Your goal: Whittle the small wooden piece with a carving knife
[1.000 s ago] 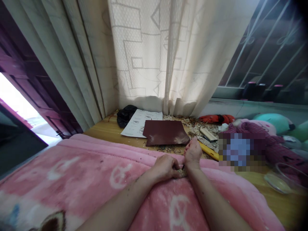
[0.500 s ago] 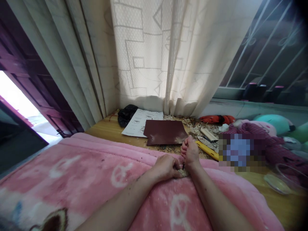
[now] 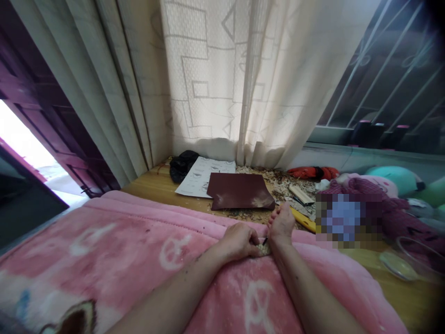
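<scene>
My left hand [image 3: 239,240] is closed with its fingertips on a small pale, rough-textured piece [image 3: 264,249], which lies low over the pink blanket [image 3: 139,246]. Much of that piece is hidden by the fingers. Beside it, my right hand [image 3: 281,226] is curled into a fist around a thin dark tool [image 3: 265,241]. Only a short dark end shows below the fist, close to the pale piece; the rest is covered. Just beyond the fist lies a yellow-handled tool [image 3: 303,220].
A dark red sheet [image 3: 239,192] overlaps a white printed sheet [image 3: 198,178] on the wooden surface [image 3: 149,185]. Shavings [image 3: 278,178], a black bag [image 3: 184,166], a beige block [image 3: 301,195] and a red-orange item [image 3: 311,172] lie around. Plush toys [image 3: 389,181] are at right.
My right fist has shifted slightly right and turned, covering more of the yellow tool. My left hand stays nearly where it was, still on the pale piece.
</scene>
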Available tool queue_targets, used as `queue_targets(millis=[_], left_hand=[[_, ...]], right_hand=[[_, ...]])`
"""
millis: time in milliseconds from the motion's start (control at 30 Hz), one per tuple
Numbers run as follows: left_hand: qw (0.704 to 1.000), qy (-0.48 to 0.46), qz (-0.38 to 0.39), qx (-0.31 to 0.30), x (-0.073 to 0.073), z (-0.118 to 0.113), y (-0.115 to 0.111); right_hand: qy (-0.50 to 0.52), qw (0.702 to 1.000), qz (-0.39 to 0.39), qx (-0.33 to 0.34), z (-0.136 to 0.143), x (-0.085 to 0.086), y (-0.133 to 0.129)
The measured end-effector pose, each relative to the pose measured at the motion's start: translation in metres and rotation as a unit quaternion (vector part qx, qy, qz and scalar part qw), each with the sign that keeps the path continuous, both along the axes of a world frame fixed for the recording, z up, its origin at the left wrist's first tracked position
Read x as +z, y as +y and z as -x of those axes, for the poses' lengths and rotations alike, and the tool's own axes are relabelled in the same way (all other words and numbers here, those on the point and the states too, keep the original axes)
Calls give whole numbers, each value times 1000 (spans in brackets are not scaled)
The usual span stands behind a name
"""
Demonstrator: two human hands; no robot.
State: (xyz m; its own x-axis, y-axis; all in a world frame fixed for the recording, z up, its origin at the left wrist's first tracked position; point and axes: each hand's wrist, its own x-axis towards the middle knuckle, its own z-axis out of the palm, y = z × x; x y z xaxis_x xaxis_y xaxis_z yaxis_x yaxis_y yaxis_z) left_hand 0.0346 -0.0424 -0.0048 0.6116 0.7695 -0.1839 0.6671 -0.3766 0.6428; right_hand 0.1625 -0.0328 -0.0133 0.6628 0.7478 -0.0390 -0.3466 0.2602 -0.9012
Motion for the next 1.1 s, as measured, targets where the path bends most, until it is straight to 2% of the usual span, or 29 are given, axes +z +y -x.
queue_targets(millis=[67, 167, 300, 400, 467, 600, 667, 833, 933, 1100], left_hand=[[1000, -1, 0, 2, 0, 0, 0], [1000, 0, 1, 3, 0, 0, 0], [1000, -2, -2, 2, 1, 0, 0], [1000, -1, -13, -5, 1, 0, 0], [1000, 1, -11, -3, 0, 0, 0], [1000, 0, 9, 6, 0, 0, 0], [1000, -6, 15, 10, 0, 0, 0], [1000, -10, 21, 9, 2, 0, -1], [1000, -18, 23, 7, 2, 1, -1], [999, -39, 9, -13, -2, 4, -1]], right_hand=[[38, 999, 6, 11, 3, 5, 1], [75, 995, -3, 67, 7, 11, 2], [86, 986, -21, 143, 7, 12, 2], [87, 981, -33, 169, 7, 12, 2], [90, 984, -24, 151, 7, 12, 2], [103, 994, 15, 25, 4, 9, 2], [107, 994, 28, -16, 3, 7, 1], [121, 992, 27, -34, 3, 5, -1], [144, 989, 17, 13, 1, 6, -1], [220, 964, -5, 150, -8, 7, -3]])
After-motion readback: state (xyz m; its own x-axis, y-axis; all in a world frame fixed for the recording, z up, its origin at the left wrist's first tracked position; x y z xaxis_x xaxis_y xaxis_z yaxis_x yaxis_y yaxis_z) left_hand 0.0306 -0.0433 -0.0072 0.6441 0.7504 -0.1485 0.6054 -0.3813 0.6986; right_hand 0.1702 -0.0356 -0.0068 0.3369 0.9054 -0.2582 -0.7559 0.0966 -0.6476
